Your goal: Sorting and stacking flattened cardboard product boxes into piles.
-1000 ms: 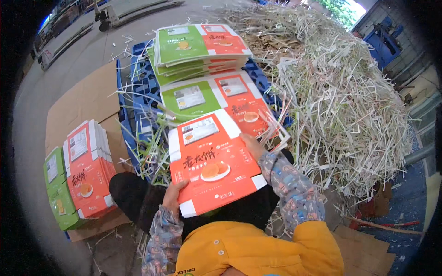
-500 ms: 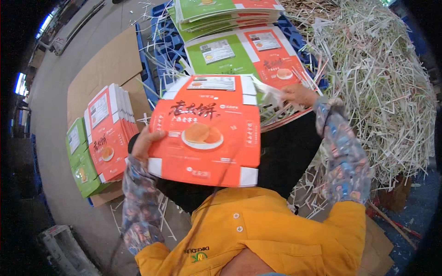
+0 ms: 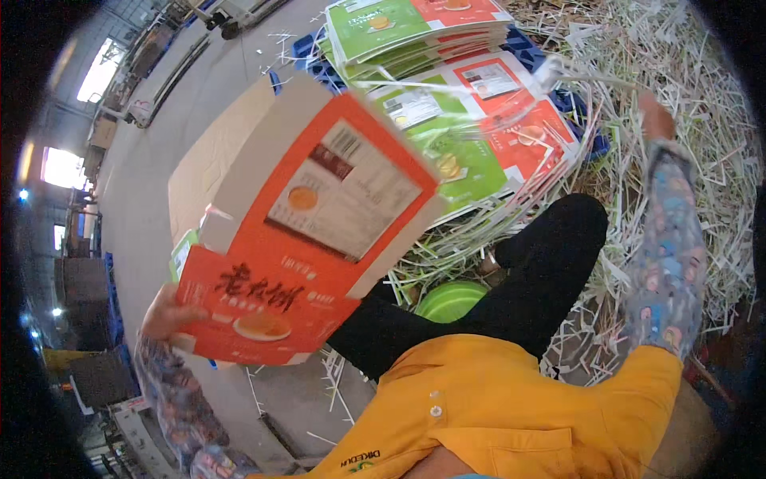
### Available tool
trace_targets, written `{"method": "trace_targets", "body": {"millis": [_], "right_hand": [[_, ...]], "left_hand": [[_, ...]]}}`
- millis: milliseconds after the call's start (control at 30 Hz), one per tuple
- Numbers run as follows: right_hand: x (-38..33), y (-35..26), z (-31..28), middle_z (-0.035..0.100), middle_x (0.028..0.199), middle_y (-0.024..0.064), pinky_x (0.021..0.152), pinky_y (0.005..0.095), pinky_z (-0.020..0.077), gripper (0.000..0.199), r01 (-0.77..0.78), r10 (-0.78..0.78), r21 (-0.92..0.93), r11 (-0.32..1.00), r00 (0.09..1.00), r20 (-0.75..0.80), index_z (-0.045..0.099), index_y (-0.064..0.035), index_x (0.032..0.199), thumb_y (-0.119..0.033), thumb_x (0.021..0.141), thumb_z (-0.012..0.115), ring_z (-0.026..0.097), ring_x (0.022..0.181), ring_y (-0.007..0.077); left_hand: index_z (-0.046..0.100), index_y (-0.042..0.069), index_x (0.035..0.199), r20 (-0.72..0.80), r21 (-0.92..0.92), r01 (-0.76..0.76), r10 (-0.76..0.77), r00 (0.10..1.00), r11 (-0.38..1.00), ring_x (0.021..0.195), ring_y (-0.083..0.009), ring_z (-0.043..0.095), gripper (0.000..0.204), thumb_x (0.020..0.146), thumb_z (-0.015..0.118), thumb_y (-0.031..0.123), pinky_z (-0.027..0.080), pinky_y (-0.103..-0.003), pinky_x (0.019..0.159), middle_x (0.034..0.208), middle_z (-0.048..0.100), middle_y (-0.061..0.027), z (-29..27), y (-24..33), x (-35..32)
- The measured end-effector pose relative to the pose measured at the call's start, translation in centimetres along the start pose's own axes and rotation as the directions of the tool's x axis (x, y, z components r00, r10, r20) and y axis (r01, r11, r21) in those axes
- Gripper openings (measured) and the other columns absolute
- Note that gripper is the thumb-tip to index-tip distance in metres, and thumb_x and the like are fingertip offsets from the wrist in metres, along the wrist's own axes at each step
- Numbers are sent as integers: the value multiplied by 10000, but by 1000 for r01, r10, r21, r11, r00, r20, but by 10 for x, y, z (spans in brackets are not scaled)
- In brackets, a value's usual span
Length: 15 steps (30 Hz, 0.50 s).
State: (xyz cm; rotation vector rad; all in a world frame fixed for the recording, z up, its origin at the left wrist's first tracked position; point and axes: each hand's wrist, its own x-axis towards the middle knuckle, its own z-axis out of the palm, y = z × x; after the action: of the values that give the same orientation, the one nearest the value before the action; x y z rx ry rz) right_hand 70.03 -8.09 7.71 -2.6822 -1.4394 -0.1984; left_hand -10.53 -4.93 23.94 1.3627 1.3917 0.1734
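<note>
My left hand (image 3: 167, 315) is closed on the lower left edge of a red flat carton blank (image 3: 239, 279) with white flaps, printed with a picture of round cakes. The blank is tilted up at the left, its top panel with a pale label bent back from the rest. Far out to the right, my right hand (image 3: 657, 118) is over the heap of paper strips (image 3: 614, 168). Blurred white strips (image 3: 550, 76) trail in the air to its left; whether its fingers hold them cannot be made out.
Ahead, printed green and red sheets (image 3: 463, 152) lie below a stack of more sheets (image 3: 415, 32) on a blue pallet (image 3: 315, 60). A brown cardboard sheet (image 3: 207, 156) lies on the floor at left. A green round object (image 3: 451, 302) is between my legs.
My left hand has carried the red carton blank left and tilted it up. My right hand has swung out right, away from the sheets, and white strips now trail beside it.
</note>
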Motion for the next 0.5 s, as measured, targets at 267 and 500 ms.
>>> {"method": "trace_targets", "body": {"millis": [267,500], "right_hand": [[-6,79,5,536,971,166,724,407,397,364,27,-30,-250,968,999,-11,513,-127,1023,-381,773,439,513,859,335],[-41,150,-16,530,990,167,747,401,393,371,-23,-8,-462,887,998,-63,511,-98,1029,-347,755,488,504,887,331]], "left_hand": [[559,-43,910,-124,101,85,-72,990,991,753,-99,542,266,662,620,33,439,-243,681,848,601,-57,4,16,-29],[546,-39,915,-242,271,-327,393,887,905,748,-80,526,259,680,589,61,436,-237,677,811,593,-44,57,93,-18]]}}
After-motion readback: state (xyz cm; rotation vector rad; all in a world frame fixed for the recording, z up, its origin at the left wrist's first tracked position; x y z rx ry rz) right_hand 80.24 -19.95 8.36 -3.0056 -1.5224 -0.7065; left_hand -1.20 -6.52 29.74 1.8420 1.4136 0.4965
